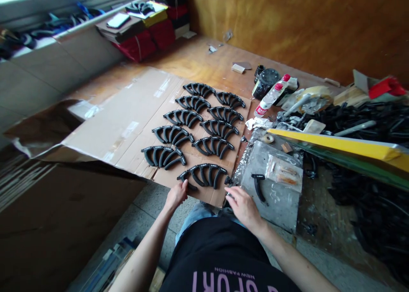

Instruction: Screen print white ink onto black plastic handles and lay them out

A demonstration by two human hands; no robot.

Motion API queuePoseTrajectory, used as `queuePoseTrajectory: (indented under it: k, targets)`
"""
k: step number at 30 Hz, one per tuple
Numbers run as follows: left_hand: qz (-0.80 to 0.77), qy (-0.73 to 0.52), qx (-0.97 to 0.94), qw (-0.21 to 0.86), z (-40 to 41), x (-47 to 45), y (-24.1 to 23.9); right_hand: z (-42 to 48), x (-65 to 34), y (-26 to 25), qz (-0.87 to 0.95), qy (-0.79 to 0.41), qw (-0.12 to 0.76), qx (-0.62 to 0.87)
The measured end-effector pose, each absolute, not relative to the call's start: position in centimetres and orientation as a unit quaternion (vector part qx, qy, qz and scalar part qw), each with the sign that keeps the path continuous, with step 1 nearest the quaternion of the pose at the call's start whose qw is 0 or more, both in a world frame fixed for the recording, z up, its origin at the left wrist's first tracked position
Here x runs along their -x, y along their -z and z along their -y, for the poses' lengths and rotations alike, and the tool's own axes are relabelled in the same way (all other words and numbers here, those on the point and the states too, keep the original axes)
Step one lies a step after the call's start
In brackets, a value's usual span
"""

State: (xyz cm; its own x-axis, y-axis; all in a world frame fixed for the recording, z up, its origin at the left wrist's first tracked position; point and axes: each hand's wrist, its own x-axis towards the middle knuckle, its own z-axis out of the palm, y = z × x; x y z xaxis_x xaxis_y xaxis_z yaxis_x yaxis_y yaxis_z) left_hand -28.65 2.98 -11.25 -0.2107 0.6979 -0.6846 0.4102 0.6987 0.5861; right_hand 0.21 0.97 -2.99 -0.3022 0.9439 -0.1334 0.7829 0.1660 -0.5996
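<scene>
Black curved pieces [204,175] lie crosswise ahead; my left hand [177,195] touches their left end, fingers curled, grip unclear; my right hand [244,206], fingers slack, sits beside the right end.

1 view on record: the camera rides on the person's head and faces forward and steeply down across the bench [204,58]. Nearest, at the lower edge, are the black shirt [223,258], left hand [177,194] and right hand [243,204]; the cardboard sheet [121,126] lies at mid-range. The plywood wall [287,24] and window ledge [83,26] close the far top, straight lines bowing toward the frame corners.
</scene>
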Motion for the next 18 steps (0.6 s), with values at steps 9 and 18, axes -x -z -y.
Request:
queuePoseTrajectory:
  k: [9,18]
  targets:
    - [-0.744,-0.125,-0.395,0.524,-5.6,27.5,12.6,-3.6,7.2,8.9,0.645,-0.405,0.107,0.639]
    - [-0.753,-0.212,-0.29,0.551,-4.0,29.4,12.5,-2.4,5.1,6.3,0.623,-0.513,0.112,0.58]
